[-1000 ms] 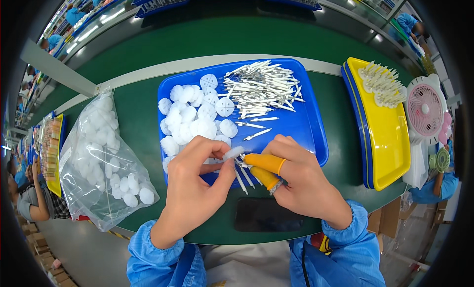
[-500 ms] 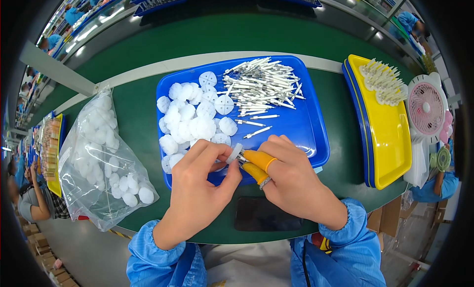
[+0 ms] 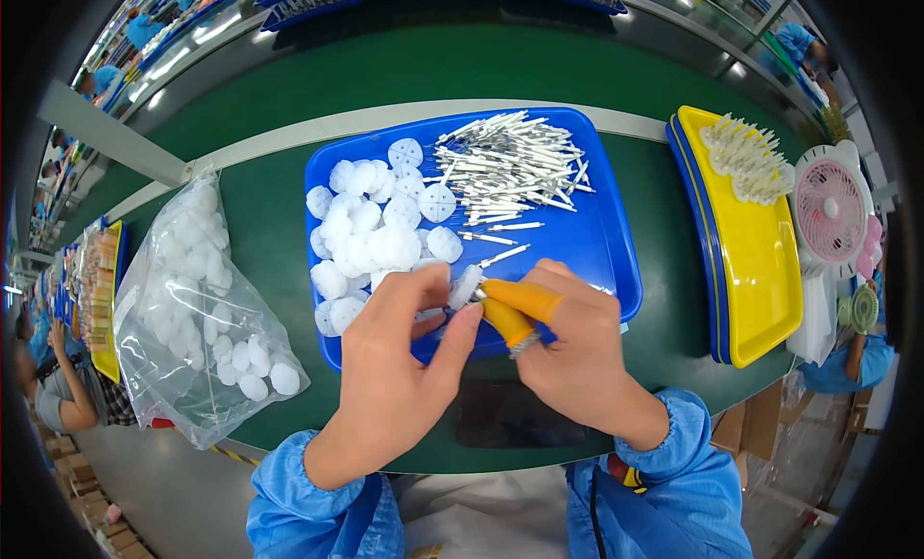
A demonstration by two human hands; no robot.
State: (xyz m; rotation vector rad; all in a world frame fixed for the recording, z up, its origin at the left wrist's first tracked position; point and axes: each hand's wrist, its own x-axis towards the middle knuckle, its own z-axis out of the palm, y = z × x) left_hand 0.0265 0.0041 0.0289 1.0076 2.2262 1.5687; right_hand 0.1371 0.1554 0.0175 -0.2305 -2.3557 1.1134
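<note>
My left hand [image 3: 395, 357] is curled at the near edge of a blue tray [image 3: 568, 256], with thumb and forefinger at the rim of a white plastic disc [image 3: 466, 284]. The disc stands on edge between my hands. My right hand [image 3: 570, 333], with yellow finger cots and a ring, pinches small metallic pieces against the disc's right face; the fingers mostly hide them. Left in the tray lies a heap of similar white discs [image 3: 366, 237]. Thin white sticks with metal ends [image 3: 510, 165] are piled at its far right, a few lying loose nearer my hands.
A clear bag of white discs [image 3: 207, 299] lies left. At right, a yellow tray [image 3: 756, 290] on blue ones holds discs with upright sticks [image 3: 746, 155]. A pink-and-white fan [image 3: 830, 208] stands beyond. Near the table's front edge lies a dark phone [image 3: 510, 419]. People work farther off.
Both hands have shifted slightly, carrying the disc a little up and to the right. It now shows more of its face, and my left fingers are a bit wider apart.
</note>
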